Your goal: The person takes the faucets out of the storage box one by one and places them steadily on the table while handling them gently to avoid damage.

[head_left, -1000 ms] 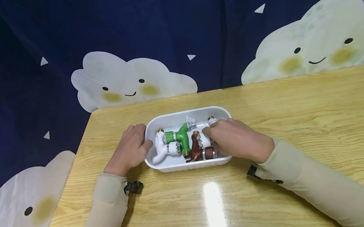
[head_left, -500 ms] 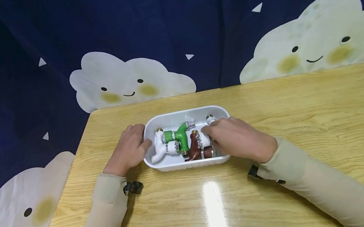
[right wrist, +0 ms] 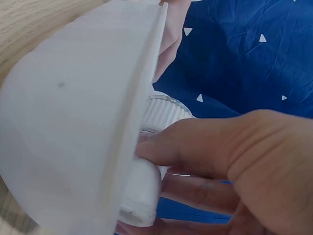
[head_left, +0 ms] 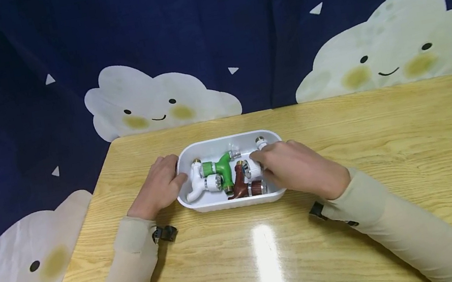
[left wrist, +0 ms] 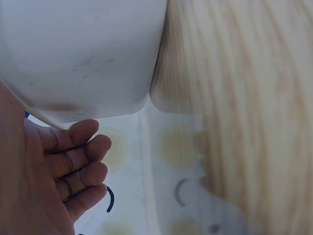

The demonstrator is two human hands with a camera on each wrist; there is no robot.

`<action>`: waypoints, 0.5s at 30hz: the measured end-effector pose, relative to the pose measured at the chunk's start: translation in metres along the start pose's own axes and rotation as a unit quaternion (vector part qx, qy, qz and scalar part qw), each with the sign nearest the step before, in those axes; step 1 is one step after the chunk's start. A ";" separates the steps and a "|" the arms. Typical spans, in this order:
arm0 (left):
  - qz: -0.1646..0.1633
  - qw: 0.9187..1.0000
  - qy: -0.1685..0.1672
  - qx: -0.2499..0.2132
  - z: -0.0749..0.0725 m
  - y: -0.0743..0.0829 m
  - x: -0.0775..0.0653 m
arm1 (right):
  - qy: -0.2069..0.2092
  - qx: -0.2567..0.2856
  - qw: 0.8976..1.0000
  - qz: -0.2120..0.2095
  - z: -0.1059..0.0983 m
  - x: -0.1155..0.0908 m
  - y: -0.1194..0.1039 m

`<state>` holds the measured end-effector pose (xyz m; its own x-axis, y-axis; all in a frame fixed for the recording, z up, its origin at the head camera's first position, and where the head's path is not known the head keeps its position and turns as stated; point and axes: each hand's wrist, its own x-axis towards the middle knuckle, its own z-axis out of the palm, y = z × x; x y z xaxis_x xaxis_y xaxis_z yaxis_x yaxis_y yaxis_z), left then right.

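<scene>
In the head view, a white plastic basin stands on the table with several taps lying in it. My left hand holds its left rim, thumb over the edge and fingers bent along the outside. At the right end, my right hand pinches a white tap; the right wrist view shows thumb and fingers around the tap's body, its ribbed knob just beyond. Part of this tap is hidden by the hand. A brown tap, a green tap and another white tap lie beside it.
The wooden table extends to both sides and in front of the basin. Behind it hangs a dark blue cloth printed with smiling clouds and white triangles.
The white tap in my right hand has risen slightly, and that hand has shifted a little to the right. My left hand stays on the rim; the other taps lie as before.
</scene>
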<state>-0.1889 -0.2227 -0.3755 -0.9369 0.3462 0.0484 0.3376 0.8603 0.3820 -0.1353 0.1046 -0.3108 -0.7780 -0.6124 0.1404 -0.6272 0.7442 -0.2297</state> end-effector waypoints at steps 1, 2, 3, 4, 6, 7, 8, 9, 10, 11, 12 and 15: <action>0.000 1.000 0.000 -0.001 0.000 0.000 0.000 | 0.002 -0.001 1.000 0.000 -0.001 0.000 0.000; 0.001 1.000 0.001 0.000 0.000 0.000 0.000 | 0.003 -0.003 1.000 0.000 -0.002 0.000 0.000; 0.002 1.000 0.001 0.000 0.000 0.000 0.000 | 0.005 -0.004 1.000 0.000 -0.002 -0.001 0.000; 0.002 1.000 0.001 0.000 0.000 0.000 0.000 | 0.007 -0.005 1.000 0.001 -0.003 -0.001 0.000; 0.001 1.000 0.000 0.002 0.000 0.000 0.000 | 0.010 -0.007 1.000 0.001 -0.004 -0.002 0.000; 0.000 1.000 -0.001 0.002 0.000 0.001 0.000 | 0.012 -0.008 1.000 0.001 -0.005 -0.002 0.000; 0.000 1.000 -0.002 0.002 0.000 0.001 0.000 | 0.013 -0.009 1.000 0.000 -0.005 -0.002 0.000; -0.002 1.000 -0.003 0.002 0.000 0.001 0.000 | 0.014 -0.009 1.000 0.000 -0.005 -0.003 0.000; -0.002 1.000 -0.004 0.003 0.000 0.001 0.000 | 0.016 -0.010 1.000 -0.001 -0.006 -0.003 0.000; -0.003 1.000 -0.004 0.003 -0.001 0.001 0.000 | 0.018 -0.010 1.000 -0.001 -0.006 -0.003 0.000; -0.003 1.000 -0.005 0.004 -0.001 0.001 0.000 | 0.020 -0.011 1.000 -0.002 -0.007 -0.003 0.000; -0.004 1.000 -0.007 0.005 -0.001 0.001 -0.001 | 0.026 -0.012 1.000 -0.005 -0.008 -0.004 0.000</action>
<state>-0.1877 -0.2222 -0.3744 -0.9384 0.3440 0.0322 0.3305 0.8666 0.3739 -0.1323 0.1094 -0.3035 -0.7727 -0.6048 0.1928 -0.6345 0.7453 -0.2051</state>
